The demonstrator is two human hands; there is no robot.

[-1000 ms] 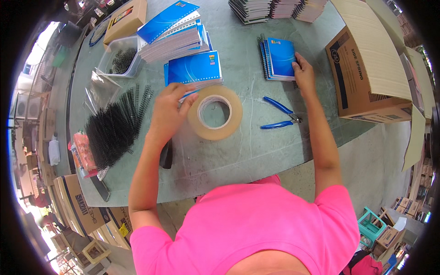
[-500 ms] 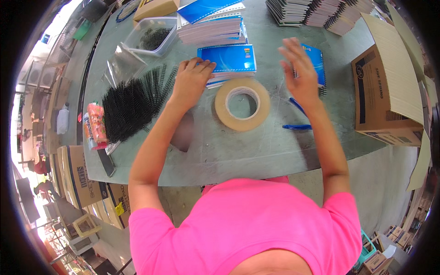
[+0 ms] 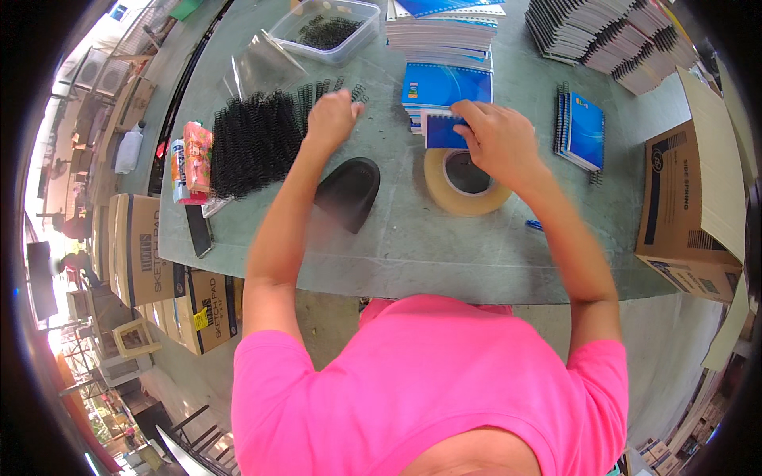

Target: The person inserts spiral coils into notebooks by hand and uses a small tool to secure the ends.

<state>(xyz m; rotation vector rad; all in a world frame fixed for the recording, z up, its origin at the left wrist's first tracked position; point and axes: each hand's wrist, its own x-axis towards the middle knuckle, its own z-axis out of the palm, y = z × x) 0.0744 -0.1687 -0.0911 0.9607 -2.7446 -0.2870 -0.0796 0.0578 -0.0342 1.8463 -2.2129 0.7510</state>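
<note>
My right hand (image 3: 502, 141) grips a small blue-covered notepad (image 3: 443, 131) by its right side, fingers on top, just above the near edge of a stack of blue-covered pads (image 3: 446, 83). The notepad partly overlaps a wide roll of clear tape (image 3: 444, 192). My left hand (image 3: 332, 123) is closed at the right end of a pile of black spiral coils (image 3: 258, 147). One black spiral coil (image 3: 359, 94) shows at its fingertips; the hand hides part of it.
Behind stand a taller pad stack (image 3: 440, 38), a clear tub of coils (image 3: 341, 54) and stacked bound notebooks (image 3: 607, 36). Two blue spiral notebooks (image 3: 583, 131) lie right, near an open carton (image 3: 686, 190). A dark rounded object (image 3: 353, 192) and blue tool handle (image 3: 534, 225) lie nearer.
My left hand has left the pad stack for the coils. My right hand has come from beside the bound notebooks to the stack and now holds a notepad. The view has shifted.
</note>
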